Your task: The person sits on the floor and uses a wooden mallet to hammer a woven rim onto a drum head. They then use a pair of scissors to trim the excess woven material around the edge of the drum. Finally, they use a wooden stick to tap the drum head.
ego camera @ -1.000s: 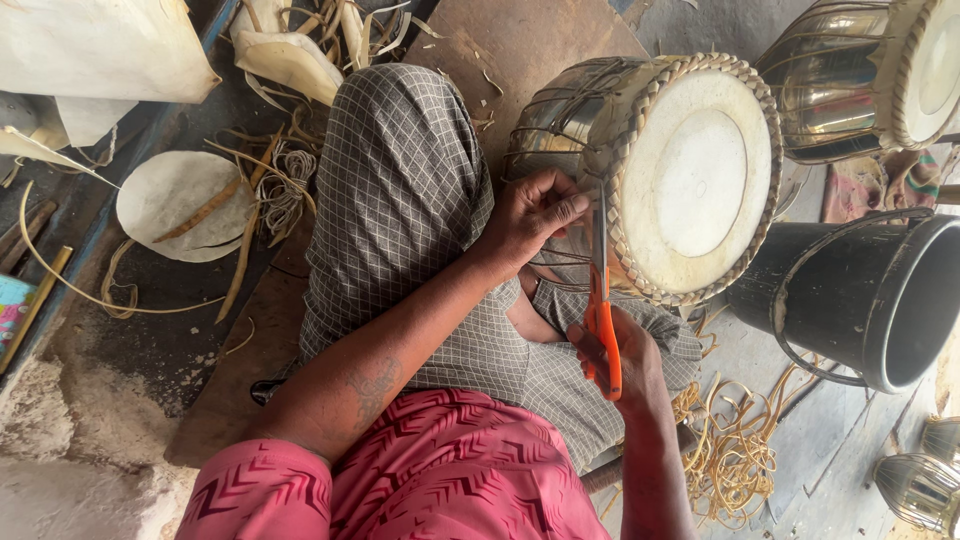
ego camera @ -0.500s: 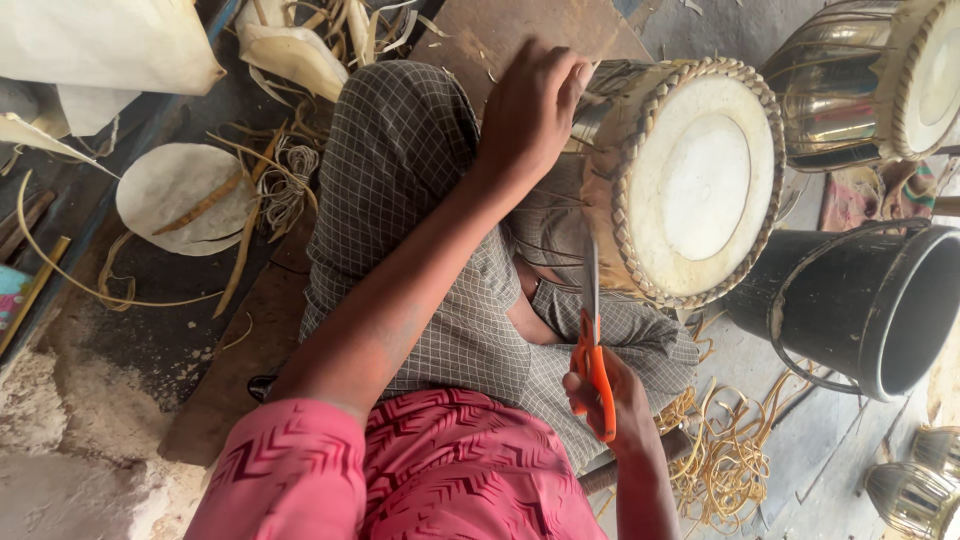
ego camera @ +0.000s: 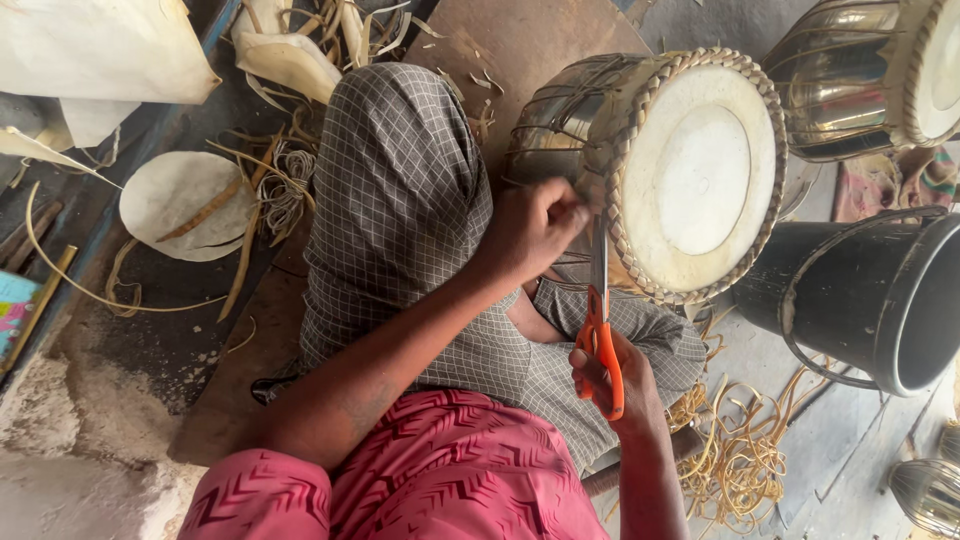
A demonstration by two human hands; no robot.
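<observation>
Person is sitting on the floor with a drum (ego camera: 690, 175) lying on its side across the lap, its white skin head facing right and a woven strap rim all around it. The left hand (ego camera: 535, 230) sits at the drum's near-left rim, fingers clenched, pinching what looks like a bit of strap right at the edge; can't tell exactly what's between the fingertips. The right hand (ego camera: 620, 385) is lower down, nearer the body, fingers wrapped through the orange handles of a pair of scissors (ego camera: 600, 320). The blades point up toward the rim and end just under the left hand, right against the lacing. Whether the blades are apart or together is too hard to make out.

Legs are covered in grey checked cloth (ego camera: 400, 200), and there's a red patterned shirt (ego camera: 440, 470) at the bottom of the frame.

Around them: a black bucket (ego camera: 860, 300) just right of the drum, lying on its side, and another shiny metal drum (ego camera: 860, 75) at the far right. A tangle of yellowish strips (ego camera: 740, 450) is on the floor near right, below the scissors. Over on the left is a round skin disc (ego camera: 175, 205) with loose strips around it, and pale hide scraps (ego camera: 290, 55) at the far end.
</observation>
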